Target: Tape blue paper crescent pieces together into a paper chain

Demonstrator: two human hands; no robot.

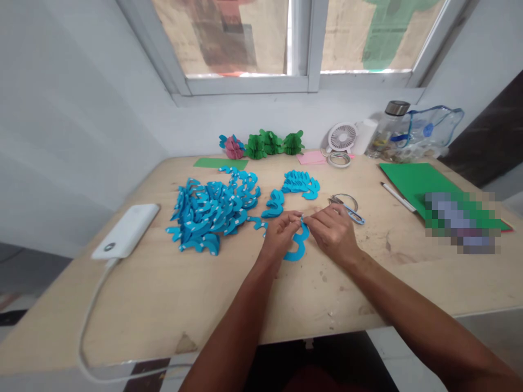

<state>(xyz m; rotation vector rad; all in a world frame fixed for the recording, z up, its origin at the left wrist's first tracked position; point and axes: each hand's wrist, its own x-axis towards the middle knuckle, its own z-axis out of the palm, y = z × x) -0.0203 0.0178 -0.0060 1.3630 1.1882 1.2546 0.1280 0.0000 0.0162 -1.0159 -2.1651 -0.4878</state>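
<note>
A curvy blue paper cutout (296,253) hangs between my hands, just above the table. My left hand (281,233) pinches its top edge between thumb and fingers. From the other side my right hand (333,228) grips the same edge, its fingertips closed close to the left ones. What exactly lies between the fingertips is too small to make out. Left of my hands is a large heap of blue paper cutouts (212,204) with small white patches on them. Smaller stacks of blue cutouts (301,183) lie just beyond my fingers, one of them (273,203) nearer my left hand.
Behind my right hand lie a blue cutter (354,215) and a tape roll (339,159). A white power bank (126,231) with a cable sits left. Green paper (412,182), a pen (397,196), a bottle (388,128) and a small fan (342,137) stand or lie right. Folded paper figures (269,142) line the wall.
</note>
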